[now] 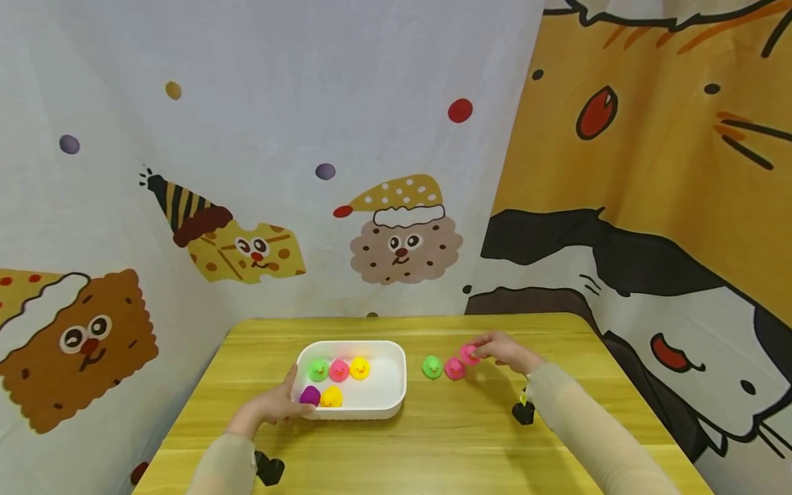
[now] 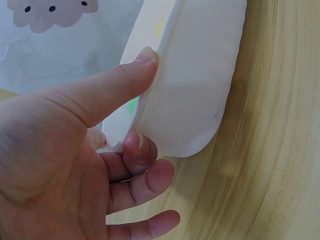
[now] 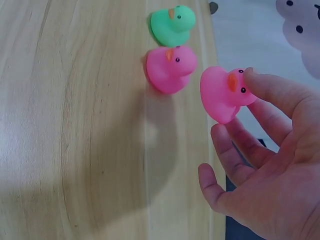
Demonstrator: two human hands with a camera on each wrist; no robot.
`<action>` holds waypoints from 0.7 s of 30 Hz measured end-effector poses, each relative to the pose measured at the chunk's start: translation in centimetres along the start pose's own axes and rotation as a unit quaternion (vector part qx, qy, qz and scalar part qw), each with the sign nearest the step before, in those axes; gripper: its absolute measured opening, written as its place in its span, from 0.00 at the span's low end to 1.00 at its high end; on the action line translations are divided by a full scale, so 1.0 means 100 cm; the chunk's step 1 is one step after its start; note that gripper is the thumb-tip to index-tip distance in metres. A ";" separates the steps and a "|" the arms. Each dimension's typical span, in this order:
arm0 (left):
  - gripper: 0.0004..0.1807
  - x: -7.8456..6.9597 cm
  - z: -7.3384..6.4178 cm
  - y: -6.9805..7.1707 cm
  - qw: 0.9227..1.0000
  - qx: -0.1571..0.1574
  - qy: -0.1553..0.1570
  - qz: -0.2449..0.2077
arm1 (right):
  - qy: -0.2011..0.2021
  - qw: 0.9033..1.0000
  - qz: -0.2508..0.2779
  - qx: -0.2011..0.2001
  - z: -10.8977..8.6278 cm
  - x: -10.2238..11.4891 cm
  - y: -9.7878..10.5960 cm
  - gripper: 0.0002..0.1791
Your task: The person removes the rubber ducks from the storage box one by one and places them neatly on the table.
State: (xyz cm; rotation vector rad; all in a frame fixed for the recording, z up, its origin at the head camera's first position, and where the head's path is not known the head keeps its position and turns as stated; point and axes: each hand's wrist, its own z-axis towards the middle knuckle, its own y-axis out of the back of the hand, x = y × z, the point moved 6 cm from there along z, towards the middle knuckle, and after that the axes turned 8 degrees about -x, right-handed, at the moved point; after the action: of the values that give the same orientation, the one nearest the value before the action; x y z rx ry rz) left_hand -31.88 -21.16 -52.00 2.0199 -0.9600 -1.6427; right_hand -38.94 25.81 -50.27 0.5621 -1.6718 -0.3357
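Observation:
My right hand pinches a pink rubber duck by its head, between thumb and fingers. Beside that duck, a second pink duck and a green duck sit in a row on the wooden table. My left hand grips the left end of a white plastic tub, its thumb over the rim and fingertips at the outer wall. Inside the tub are a green duck, a pink duck, a purple duck and two yellow ducks, one at the back and one in front.
The light wooden table ends at a back edge close behind the tub and ducks. A printed cartoon curtain hangs behind it and along the sides. A dark strap piece hangs at my right wrist, and another at my left.

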 end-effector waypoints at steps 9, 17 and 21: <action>0.62 0.002 0.002 -0.001 1.000 0.003 -0.007 -0.013 | -0.012 1.000 0.004 -0.009 0.002 -0.018 0.004 0.24; 0.62 0.003 0.004 -0.001 1.000 0.004 -0.009 -0.011 | -0.009 1.000 -0.004 -0.015 0.004 -0.030 0.004 0.23; 0.62 0.003 0.004 -0.001 1.000 0.004 -0.005 -0.011 | -0.008 1.000 -0.009 -0.021 0.007 -0.037 0.003 0.22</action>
State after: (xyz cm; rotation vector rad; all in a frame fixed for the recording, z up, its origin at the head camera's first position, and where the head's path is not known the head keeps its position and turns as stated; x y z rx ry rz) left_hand -32.24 -21.24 -52.44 2.0361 -0.9538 -1.6645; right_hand -39.31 27.96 -53.36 0.5457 -1.6715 -0.3877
